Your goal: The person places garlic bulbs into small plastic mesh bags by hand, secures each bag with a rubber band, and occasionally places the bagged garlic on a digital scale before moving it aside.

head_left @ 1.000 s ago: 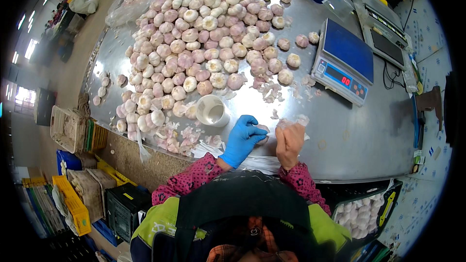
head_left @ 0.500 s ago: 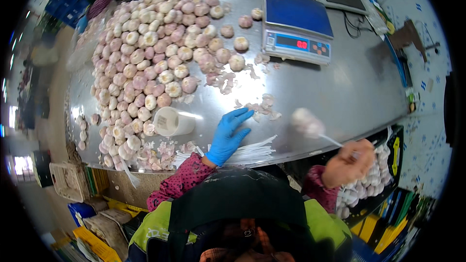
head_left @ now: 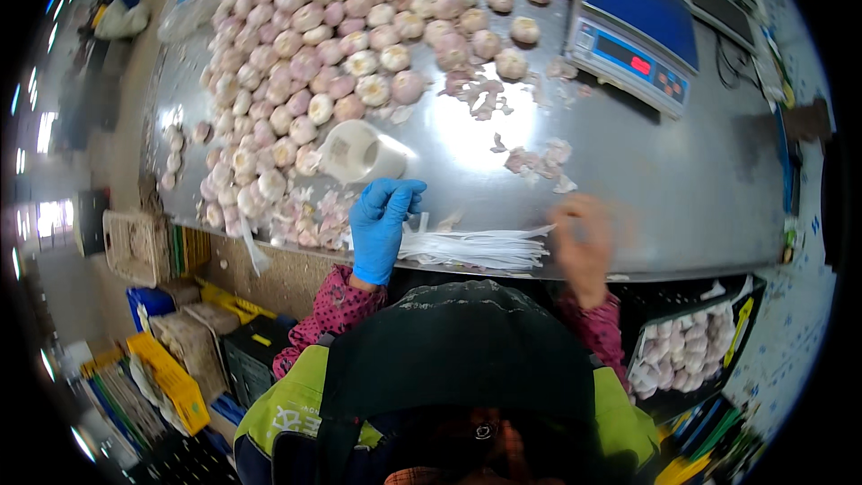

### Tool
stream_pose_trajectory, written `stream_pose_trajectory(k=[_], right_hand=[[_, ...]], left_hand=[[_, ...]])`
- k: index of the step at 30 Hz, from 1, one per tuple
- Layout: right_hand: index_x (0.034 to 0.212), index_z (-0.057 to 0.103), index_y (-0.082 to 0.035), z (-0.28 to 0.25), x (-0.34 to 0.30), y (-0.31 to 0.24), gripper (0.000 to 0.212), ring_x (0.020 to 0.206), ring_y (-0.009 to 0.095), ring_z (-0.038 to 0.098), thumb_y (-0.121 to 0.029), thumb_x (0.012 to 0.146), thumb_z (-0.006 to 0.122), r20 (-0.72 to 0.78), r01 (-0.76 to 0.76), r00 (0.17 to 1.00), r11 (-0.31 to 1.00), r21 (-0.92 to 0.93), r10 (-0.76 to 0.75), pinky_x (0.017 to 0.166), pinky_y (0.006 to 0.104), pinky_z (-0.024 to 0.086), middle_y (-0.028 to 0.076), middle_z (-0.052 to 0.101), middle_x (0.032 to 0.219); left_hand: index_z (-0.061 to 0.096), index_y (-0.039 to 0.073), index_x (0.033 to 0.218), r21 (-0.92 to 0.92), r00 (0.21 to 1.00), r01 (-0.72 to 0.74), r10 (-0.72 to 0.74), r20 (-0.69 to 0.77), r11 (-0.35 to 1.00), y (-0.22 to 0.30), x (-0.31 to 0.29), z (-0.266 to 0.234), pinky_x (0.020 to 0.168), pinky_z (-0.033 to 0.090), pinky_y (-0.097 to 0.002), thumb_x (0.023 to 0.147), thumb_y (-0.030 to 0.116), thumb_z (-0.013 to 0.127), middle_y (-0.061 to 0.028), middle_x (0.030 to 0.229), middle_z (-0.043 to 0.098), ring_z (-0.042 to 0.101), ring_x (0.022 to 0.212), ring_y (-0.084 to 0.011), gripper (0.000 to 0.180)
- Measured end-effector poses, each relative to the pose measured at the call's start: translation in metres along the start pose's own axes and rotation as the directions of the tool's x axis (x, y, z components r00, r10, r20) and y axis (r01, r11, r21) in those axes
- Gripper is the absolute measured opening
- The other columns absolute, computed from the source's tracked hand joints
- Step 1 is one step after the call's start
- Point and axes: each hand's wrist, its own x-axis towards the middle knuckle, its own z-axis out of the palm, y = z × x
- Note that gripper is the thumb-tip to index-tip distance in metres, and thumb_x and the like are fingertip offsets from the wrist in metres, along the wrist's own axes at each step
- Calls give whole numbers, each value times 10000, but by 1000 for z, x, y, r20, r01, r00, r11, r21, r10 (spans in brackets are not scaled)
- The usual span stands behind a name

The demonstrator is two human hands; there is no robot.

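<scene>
My left hand [head_left: 379,226], in a blue glove, is over the left end of a bundle of flat white strips [head_left: 485,250] at the table's near edge. Its fingers are curled and pressed together; whatever they may hold is hidden. My bare right hand [head_left: 584,247] is smeared by motion at the strips' right end, so its fingers cannot be made out. Beyond the left hand a white plastic cup [head_left: 359,153] lies tipped beside a large heap of garlic bulbs [head_left: 310,63]. Loose garlic skins [head_left: 539,160] are scattered on the metal table.
A blue-topped digital scale [head_left: 633,31] stands at the far right of the metal table [head_left: 682,189]. Below the right edge, a black crate [head_left: 642,319] holds netted garlic [head_left: 687,350]. Yellow crates [head_left: 175,382] and a beige basket [head_left: 135,247] stand at lower left.
My right hand has come left from over the crate to the strips; the netted garlic it held has left it. My left hand has curled its spread fingers. The view has shifted.
</scene>
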Motion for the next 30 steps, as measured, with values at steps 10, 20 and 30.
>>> stream_pose_trajectory(k=[10, 20, 30], right_hand=[[824, 635, -78, 151, 2, -21, 47, 776, 308, 584, -121, 806, 645, 724, 327, 627, 941, 91, -287, 709, 422, 441, 99, 603, 827], [764, 631, -81, 154, 9, -32, 85, 775, 287, 601, -126, 768, 703, 690, 410, 601, 897, 168, -404, 665, 405, 444, 68, 602, 823], [753, 595, -68, 106, 41, -67, 151, 707, 288, 570, -116, 750, 737, 673, 336, 474, 823, 458, -568, 628, 396, 424, 67, 566, 767]], left_hand=[[703, -8, 1002, -127, 962, 150, -175, -210, 980, -19, -49, -49, 655, 472, -208, 973, 117, 599, -52, 875, 673, 592, 722, -74, 165], [725, -35, 972, -194, 901, 385, -413, -134, 902, -39, -54, -57, 559, 460, -206, 979, 238, 602, -90, 842, 716, 596, 628, -81, 300], [685, -4, 1137, -412, 882, 429, -471, -2, 804, -30, -36, -40, 511, 425, -192, 1013, 217, 534, -68, 941, 697, 561, 590, -75, 295]])
